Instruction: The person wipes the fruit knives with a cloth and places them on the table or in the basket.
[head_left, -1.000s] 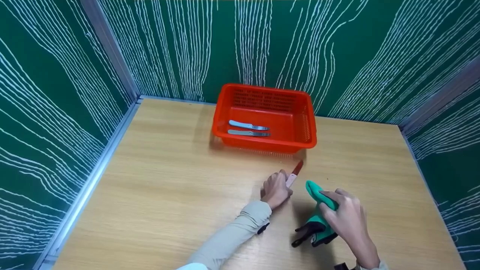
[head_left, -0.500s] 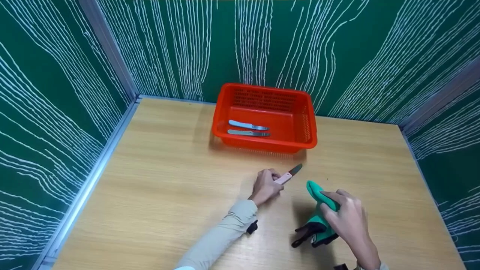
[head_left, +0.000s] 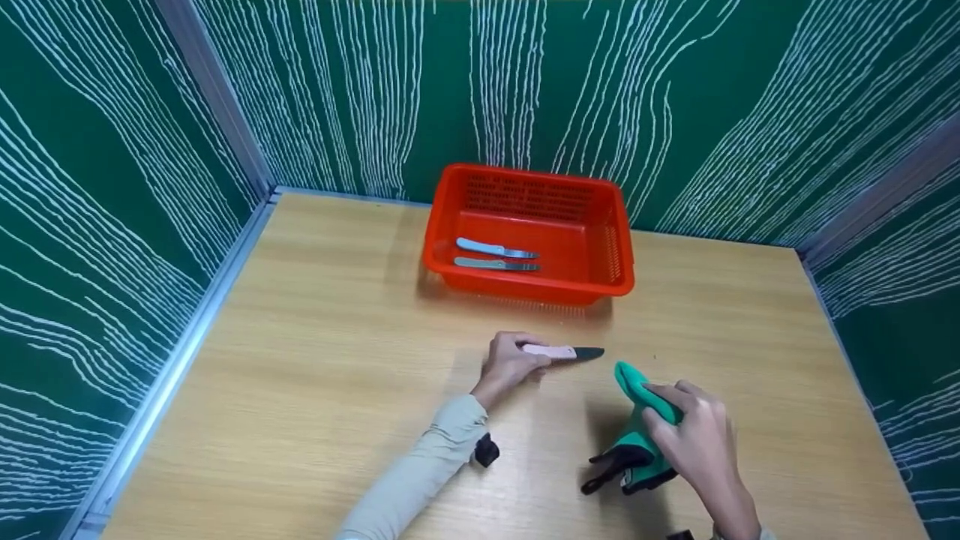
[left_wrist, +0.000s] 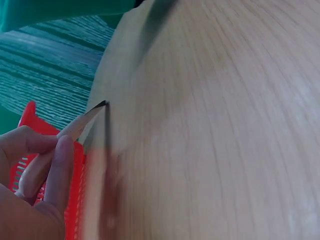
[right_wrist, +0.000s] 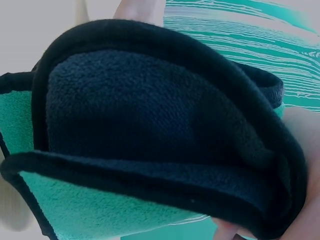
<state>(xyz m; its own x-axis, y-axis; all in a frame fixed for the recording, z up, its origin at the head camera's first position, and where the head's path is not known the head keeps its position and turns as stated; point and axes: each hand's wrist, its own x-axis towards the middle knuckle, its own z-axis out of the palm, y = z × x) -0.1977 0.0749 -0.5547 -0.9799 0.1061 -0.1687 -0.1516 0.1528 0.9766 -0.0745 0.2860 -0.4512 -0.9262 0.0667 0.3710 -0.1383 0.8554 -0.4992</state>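
Note:
My left hand [head_left: 512, 361] pinches a knife by its pale pink handle [head_left: 550, 352], in front of the red basket. The dark blade [head_left: 590, 353] points to the right, towards the cloth. In the left wrist view the thumb and a finger grip the knife [left_wrist: 74, 128] above the table. My right hand [head_left: 696, 426] grips a folded green cloth [head_left: 637, 431] with black edging, held above the table. Close up in the right wrist view, the cloth [right_wrist: 110, 205] shows a dark fleecy inner side and hides most of the hand.
A red plastic basket [head_left: 525, 289] stands at the back of the wooden table [head_left: 337, 322]. Two knives lie in it, one with a light blue handle [head_left: 480, 246], one with a grey-green handle [head_left: 480, 262]. Green walls with white lines [head_left: 442, 90] enclose the table.
My left hand has moved left, away from the cloth, and the knife has turned from pointing up and right to nearly level. The right hand and cloth have hardly moved.

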